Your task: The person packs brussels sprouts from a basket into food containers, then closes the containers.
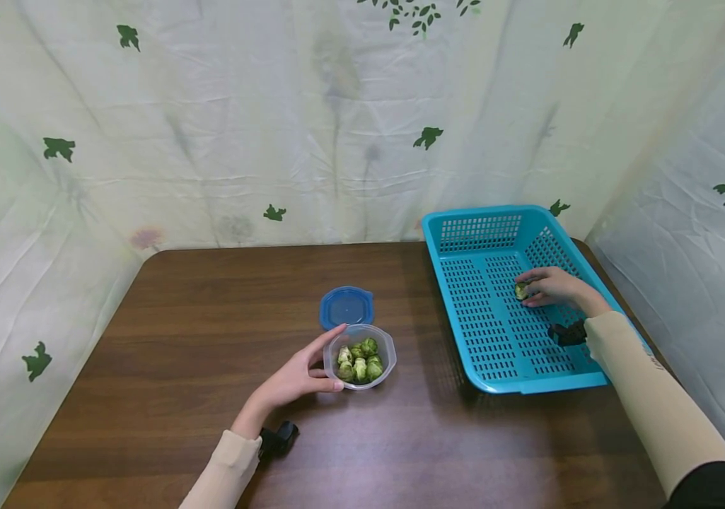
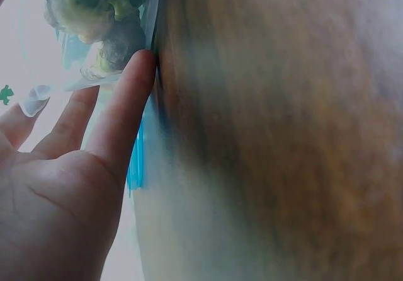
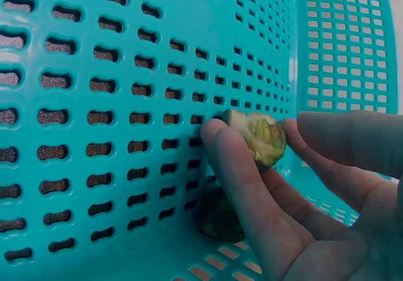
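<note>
A clear plastic container (image 1: pixel 390 359) holding several Brussels sprouts (image 1: pixel 360 369) stands on the table. My left hand (image 1: pixel 301 371) holds it from its left side, thumb and fingers spread around the wall; in the left wrist view, fingertips touch the container (image 2: pixel 94 82). Over on the right, my right hand (image 1: pixel 556 288) reaches into a blue plastic basket (image 1: pixel 483 339). Between its fingertips it holds a Brussels sprout (image 3: pixel 259 137) with the cut end showing. A second, darker sprout (image 3: pixel 219 217) lies on the basket floor beneath those fingers; the hand hides it in the head view.
A blue lid (image 1: pixel 346 307) lies on the brown wooden table (image 1: pixel 228 304) just behind the container. The basket's raised walls surround the right hand. White cloth (image 1: pixel 311 141) with leaf prints hangs behind the table and at both sides.
</note>
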A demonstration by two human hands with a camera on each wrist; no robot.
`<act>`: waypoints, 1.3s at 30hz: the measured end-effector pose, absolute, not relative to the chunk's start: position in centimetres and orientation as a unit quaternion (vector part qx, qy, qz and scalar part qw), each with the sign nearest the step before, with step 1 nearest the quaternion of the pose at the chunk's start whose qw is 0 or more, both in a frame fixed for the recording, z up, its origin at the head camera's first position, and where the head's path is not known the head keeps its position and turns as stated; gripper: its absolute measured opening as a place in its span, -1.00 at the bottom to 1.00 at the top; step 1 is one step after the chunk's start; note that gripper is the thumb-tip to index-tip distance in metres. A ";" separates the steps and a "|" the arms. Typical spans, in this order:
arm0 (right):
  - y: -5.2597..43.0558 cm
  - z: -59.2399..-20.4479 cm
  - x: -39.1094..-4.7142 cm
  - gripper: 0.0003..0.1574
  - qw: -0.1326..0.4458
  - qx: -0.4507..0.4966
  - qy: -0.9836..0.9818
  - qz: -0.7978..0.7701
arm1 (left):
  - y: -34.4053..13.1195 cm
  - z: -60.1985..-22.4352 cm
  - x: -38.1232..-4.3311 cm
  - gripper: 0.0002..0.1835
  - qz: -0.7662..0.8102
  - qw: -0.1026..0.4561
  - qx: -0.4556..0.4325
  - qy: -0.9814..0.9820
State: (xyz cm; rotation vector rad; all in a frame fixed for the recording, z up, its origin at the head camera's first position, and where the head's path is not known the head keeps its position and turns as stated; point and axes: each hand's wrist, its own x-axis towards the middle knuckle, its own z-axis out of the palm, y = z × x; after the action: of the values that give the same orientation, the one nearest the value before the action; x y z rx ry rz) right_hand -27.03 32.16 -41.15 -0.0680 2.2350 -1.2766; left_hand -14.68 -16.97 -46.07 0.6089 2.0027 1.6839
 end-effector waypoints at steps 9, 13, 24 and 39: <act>32.2 -41.5 -27.2 -0.50 0.250 -0.019 0.837 -0.487 | -17.0 -46.0 -14.8 0.00 0.612 0.224 0.223 0.725; 32.1 -41.5 -27.1 -0.53 0.239 -0.025 0.835 -0.496 | -17.1 -46.0 -14.8 -0.01 0.611 0.223 0.223 0.726; 31.1 -40.7 -26.7 -0.58 0.217 -0.053 0.840 -0.495 | -17.1 -45.9 -14.6 -0.01 0.609 0.223 0.225 0.727; 30.0 -40.0 -26.6 -0.61 0.205 -0.074 0.840 -0.497 | -17.0 -46.0 -14.6 -0.02 0.608 0.223 0.224 0.729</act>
State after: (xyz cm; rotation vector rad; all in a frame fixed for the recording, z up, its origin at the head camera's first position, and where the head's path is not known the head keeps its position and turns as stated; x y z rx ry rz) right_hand -26.56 30.04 -39.97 -0.2056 2.3423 -1.3853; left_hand -14.55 -17.04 -45.96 0.6193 2.0121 1.6783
